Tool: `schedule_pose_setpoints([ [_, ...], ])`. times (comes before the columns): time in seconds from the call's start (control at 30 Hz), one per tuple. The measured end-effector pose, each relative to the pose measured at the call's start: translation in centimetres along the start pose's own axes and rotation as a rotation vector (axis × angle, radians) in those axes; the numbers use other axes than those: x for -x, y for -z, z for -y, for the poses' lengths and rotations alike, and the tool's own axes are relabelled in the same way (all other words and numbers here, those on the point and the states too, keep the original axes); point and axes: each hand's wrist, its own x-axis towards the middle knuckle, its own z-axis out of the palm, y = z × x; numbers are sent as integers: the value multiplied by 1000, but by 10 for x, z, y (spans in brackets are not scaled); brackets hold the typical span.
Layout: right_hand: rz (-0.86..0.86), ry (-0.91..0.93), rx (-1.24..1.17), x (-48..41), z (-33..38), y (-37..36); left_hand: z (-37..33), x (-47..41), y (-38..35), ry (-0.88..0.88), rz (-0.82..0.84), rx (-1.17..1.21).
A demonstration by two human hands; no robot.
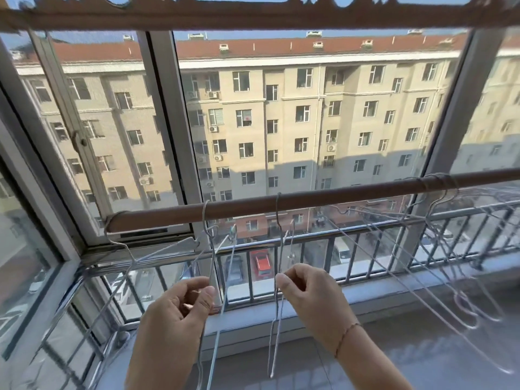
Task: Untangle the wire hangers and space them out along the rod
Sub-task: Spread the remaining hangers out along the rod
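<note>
Balcony window (166, 122) behind the rod (281, 202); left hand (180, 311) pinches one hanger (204, 218), right hand (309, 291) pinches its neighbour (277, 319). Risk: tugging either could snag the tangled cluster (439, 220) rightward.

Location: a glazed balcony of an upper-floor flat, so a home. Evidence: sliding window frames (166, 122) enclose the bay, a metal railing (351, 237) runs along the lower panes above a pale sill (394, 294), and a wooden rod (253, 205) hung with wire hangers (168, 249) spans it. Through the glass: a multi-storey apartment block (281, 122) with a red roof stands opposite, and cars (261, 263) sit far below.
</note>
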Motion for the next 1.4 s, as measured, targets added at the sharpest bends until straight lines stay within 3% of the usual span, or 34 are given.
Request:
schedule_pose_setpoints([
  [0.13, -117, 1, 27, 8, -9, 33, -6, 5, -1, -177, -146, -185],
  [0.3, -456, 61, 134, 7, -36, 106, -30, 16, -19, -292, -208, -130],
  [0.4, -545, 84, 203, -6, -60, 139, -51, 27, -41, -285, -169, -103],
  [0.57, -423, 110, 230, -26, -92, 163, -62, 33, -84, -175, -136, -99],
  [0.83, -170, 79, 163, -36, -112, 174, -63, 24, -124, -3, -220, -117],
  [1.07, -126, 49, 121, -39, -110, 163, -62, 21, -137, -1, -226, -206],
  [1.4, -98, 218, -41, -26, -70, 115, -60, 31, -134, 4, -205, -236],
])
